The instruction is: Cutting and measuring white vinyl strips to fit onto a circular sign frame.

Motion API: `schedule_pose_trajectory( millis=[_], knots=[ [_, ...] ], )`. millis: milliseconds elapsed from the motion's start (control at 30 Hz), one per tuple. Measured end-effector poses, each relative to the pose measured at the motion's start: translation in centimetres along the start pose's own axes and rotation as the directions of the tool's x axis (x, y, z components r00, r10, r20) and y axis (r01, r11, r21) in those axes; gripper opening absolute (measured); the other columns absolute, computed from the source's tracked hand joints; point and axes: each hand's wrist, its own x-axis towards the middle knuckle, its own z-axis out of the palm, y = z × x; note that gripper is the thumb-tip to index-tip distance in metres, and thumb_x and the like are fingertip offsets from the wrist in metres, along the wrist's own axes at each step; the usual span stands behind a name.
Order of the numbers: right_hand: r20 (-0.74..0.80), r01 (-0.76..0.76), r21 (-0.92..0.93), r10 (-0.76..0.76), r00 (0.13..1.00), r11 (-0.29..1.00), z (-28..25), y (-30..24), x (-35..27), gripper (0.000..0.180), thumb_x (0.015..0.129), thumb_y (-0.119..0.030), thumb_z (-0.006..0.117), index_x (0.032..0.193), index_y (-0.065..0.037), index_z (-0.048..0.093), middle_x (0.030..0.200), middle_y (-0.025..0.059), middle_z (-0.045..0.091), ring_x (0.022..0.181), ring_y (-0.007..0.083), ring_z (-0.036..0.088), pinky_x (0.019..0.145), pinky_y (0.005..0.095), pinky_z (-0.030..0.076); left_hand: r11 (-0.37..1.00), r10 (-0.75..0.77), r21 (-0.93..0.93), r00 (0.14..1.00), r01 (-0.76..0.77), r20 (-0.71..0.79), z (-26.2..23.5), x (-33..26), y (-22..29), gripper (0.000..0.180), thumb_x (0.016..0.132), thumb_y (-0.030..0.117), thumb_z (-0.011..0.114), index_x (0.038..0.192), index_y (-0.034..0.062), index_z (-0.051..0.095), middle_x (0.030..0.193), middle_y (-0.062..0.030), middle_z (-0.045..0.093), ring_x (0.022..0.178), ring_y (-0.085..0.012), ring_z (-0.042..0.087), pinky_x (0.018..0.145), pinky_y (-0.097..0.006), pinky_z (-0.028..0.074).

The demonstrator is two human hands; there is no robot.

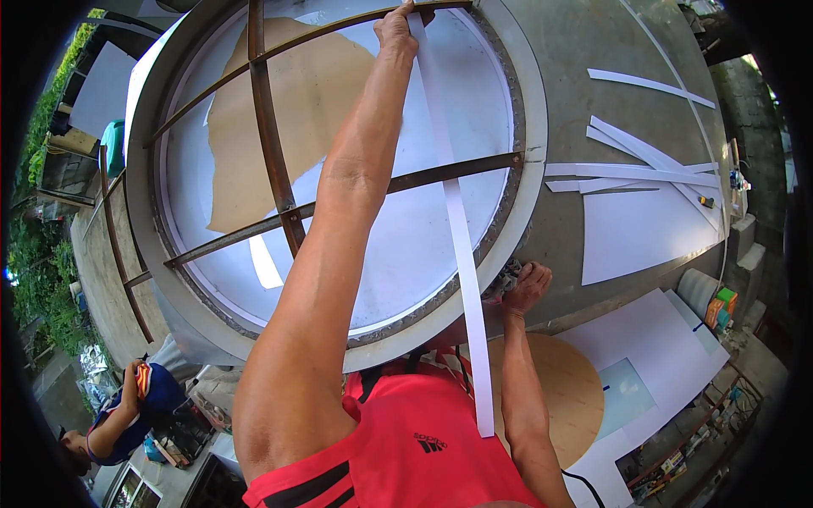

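Note:
A large round frame with a grey rim [535,182] lies in front of me, crossed by rusty metal bars [275,140]. My left hand [396,30] is stretched to its far side, closed on the end of a long narrow white strip [464,254]. The strip runs across the frame and over the near rim, its other end against my red shirt. Just outside the near right rim, my right hand [527,286] is closed on a crumpled dark patterned rag [505,279]; its fingertips are partly hidden.
Torn brown paper [241,161] lies beneath the bars on a white sheet. More white strips [652,173], a white panel [627,237] and a small yellow-and-black tool [705,201] are on the right. A round wooden disc [559,389] is at lower right. Another person [127,402] is at lower left.

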Motion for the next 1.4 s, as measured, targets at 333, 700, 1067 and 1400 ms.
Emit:
schedule_pose_trajectory(
  millis=[333, 700, 1067, 1400],
  knots=[
    [0.001, 0.021, -0.009, -0.021, 1.0, 1.0, 0.3, 0.2, 0.0, 0.005, 0.096, -0.007, 0.047, 0.093, -0.003, 0.049, 0.089, 0.0152, 0.047, 0.086, 0.0345, 0.048, 0.083, 0.0465, 0.04, 0.999, 0.035, 0.026, 0.999, -0.036, 0.01, 0.0, 0.2, 0.0, 0.028, 0.089, -0.002, 0.067, 0.109, -0.0136, 0.052, 0.105, -0.0248, 0.063, 0.086, -0.0387, 0.07, 0.079, -0.059, 0.063],
    [-0.008, -0.007, 0.008, 0.007, 1.0, 1.0, 0.0, 0.3, -0.2, 0.007, 0.097, -0.009, 0.048, 0.093, -0.003, 0.049, 0.089, 0.0159, 0.048, 0.086, 0.0354, 0.049, 0.082, 0.0471, 0.04, 0.992, -0.053, 0.115, 0.995, 0.043, 0.088, -0.6, -3.7, -3.0, 0.029, 0.089, -0.012, 0.059, 0.117, -0.0112, 0.053, 0.101, -0.0252, 0.066, 0.082, -0.0324, 0.067, 0.065, -0.04, 0.059],
    [0.137, -0.134, 0.162, 0.112, 0.984, 0.978, -1.3, 1.6, 2.2, 0.017, 0.099, -0.016, 0.051, 0.091, -0.001, 0.055, 0.083, 0.0139, 0.054, 0.077, 0.0288, 0.055, 0.071, 0.0424, 0.045, 0.983, -0.072, 0.172, 0.997, 0.066, 0.028, 1.7, -5.3, -2.6, 0.023, 0.082, -0.019, 0.058, 0.104, -0.0138, 0.057, 0.092, -0.022, 0.067, 0.069, -0.0269, 0.064, 0.055, -0.035, 0.055],
    [0.86, -0.708, 0.385, 0.049, 0.508, 0.592, -16.3, -13.2, 2.9, 0.043, 0.102, -0.039, 0.055, 0.091, 0.002, 0.057, 0.068, 0.0095, 0.063, 0.059, 0.0169, 0.065, 0.054, 0.0297, 0.054, 0.984, -0.097, 0.158, 0.993, 0.086, 0.066, 1.0, -4.8, -2.7, 0.024, 0.081, -0.022, 0.06, 0.103, -0.0163, 0.053, 0.093, -0.0275, 0.066, 0.074, -0.0338, 0.067, 0.058, -0.041, 0.059]
  ],
)
